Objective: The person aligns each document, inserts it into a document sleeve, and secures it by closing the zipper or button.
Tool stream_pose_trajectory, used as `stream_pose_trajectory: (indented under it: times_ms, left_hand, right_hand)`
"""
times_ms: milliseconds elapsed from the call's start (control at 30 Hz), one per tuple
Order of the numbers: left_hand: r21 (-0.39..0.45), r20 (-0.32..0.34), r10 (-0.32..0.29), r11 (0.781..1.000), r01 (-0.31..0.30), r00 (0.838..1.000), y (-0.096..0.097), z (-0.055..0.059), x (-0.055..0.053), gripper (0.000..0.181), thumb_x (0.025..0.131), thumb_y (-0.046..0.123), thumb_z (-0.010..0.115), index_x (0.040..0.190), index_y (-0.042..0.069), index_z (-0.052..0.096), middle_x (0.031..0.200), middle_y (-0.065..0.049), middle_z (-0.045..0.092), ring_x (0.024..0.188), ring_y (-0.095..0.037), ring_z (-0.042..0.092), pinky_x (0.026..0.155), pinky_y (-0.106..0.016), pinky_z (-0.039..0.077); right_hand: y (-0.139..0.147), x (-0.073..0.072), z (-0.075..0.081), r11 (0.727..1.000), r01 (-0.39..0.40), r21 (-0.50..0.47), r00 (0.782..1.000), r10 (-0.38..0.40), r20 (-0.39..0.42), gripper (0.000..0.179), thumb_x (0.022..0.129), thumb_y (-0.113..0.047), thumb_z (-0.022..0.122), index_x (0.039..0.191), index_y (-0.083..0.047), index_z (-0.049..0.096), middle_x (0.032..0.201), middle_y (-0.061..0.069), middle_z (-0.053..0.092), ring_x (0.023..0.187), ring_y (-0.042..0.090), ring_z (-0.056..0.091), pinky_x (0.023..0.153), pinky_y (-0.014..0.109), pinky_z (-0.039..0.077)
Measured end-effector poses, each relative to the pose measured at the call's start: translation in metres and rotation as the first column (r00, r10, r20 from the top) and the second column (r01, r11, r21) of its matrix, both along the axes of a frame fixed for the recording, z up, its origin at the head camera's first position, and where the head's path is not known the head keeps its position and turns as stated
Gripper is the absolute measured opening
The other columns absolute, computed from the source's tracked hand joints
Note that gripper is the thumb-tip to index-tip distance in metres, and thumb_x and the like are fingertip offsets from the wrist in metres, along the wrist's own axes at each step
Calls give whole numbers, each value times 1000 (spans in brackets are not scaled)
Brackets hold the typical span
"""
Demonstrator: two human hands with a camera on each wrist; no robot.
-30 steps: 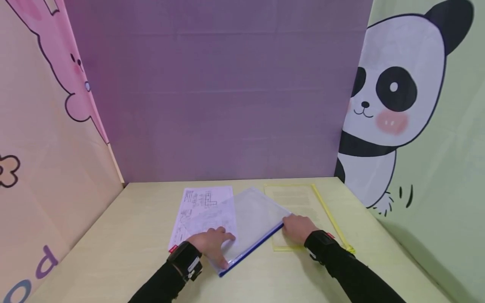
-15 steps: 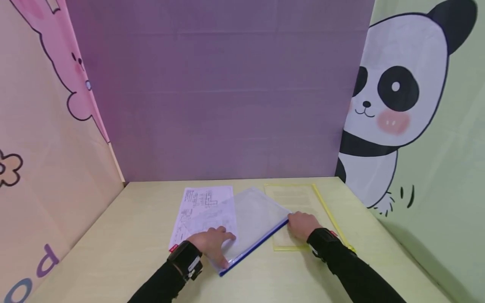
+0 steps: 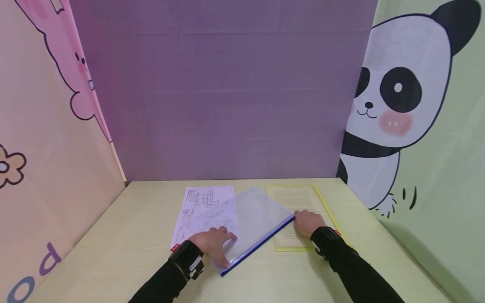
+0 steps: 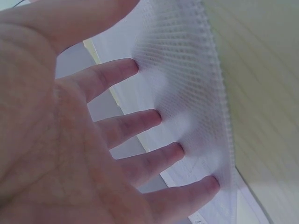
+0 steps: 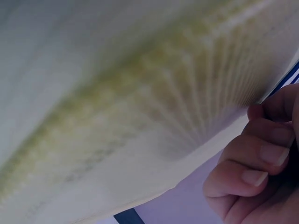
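A clear mesh zip document bag (image 3: 255, 219) lies slanted on the table, its blue zipper (image 3: 261, 244) along the near edge. My left hand (image 3: 214, 243) presses on its lower left part, thumb close to the zipper's near end. In the left wrist view, straight fingers (image 4: 135, 126) rest their tips on the mesh. With curled fingers, my right hand (image 3: 308, 222) pinches the zipper at the bag's right corner; the pull is hidden by the fingers. The right wrist view shows those curled fingers (image 5: 271, 154) beside the blue edge.
Under the bag's left side lies a printed sheet (image 3: 208, 198) with line drawings. A yellow-edged zip bag (image 3: 295, 195) with a printed page inside lies beneath my right hand. The pale wooden table (image 3: 147, 210) meets a purple backdrop and printed side walls.
My right hand has slid rightward along the blue zipper to the bag's right corner. My left hand and the bag have stayed put. The head view has shifted slightly.
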State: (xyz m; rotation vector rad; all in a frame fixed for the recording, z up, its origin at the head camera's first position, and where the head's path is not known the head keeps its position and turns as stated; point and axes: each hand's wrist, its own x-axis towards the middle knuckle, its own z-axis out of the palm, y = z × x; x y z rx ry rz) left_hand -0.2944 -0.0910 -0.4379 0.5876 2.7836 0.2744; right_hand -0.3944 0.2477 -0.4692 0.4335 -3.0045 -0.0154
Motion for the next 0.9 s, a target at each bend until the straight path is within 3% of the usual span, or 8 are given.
stream_pose_trajectory:
  times_ms: [467, 733, 900]
  left_hand:
    - [-14, 5, -9, 1000, 9, 1000, -2, -1, -2, 75, 76, 46, 87, 143, 31, 58, 147, -8, 50, 129, -35, 50, 101, -64, 44]
    - [45, 11, 0, 999, 0, 1000, -3, -1, -2, 79, 72, 44, 89, 143, 25, 57, 146, -9, 52, 129, -36, 50, 101, -63, 44]
    - [89, -6, 29, 996, -28, 1000, -8, -5, -3, 70, 77, 43, 85, 140, 23, 60, 145, -6, 54, 128, -34, 51, 100, -62, 44]
  right_hand:
    - [7, 0, 4, 1000, 17, 4, 1000, -17, 8, 14, 98, -13, 55, 89, -5, 60, 84, 17, 65, 76, 39, 66, 65, 56, 54]
    - [0, 8, 11, 998, 68, 4, 997, -68, 39, 18, 98, -12, 52, 101, 3, 62, 90, 21, 65, 82, 40, 66, 69, 55, 55]
    - [-12, 16, 20, 998, 65, 19, 998, -66, 17, 16, 95, -12, 57, 95, 2, 62, 83, 18, 64, 74, 35, 64, 66, 53, 54]
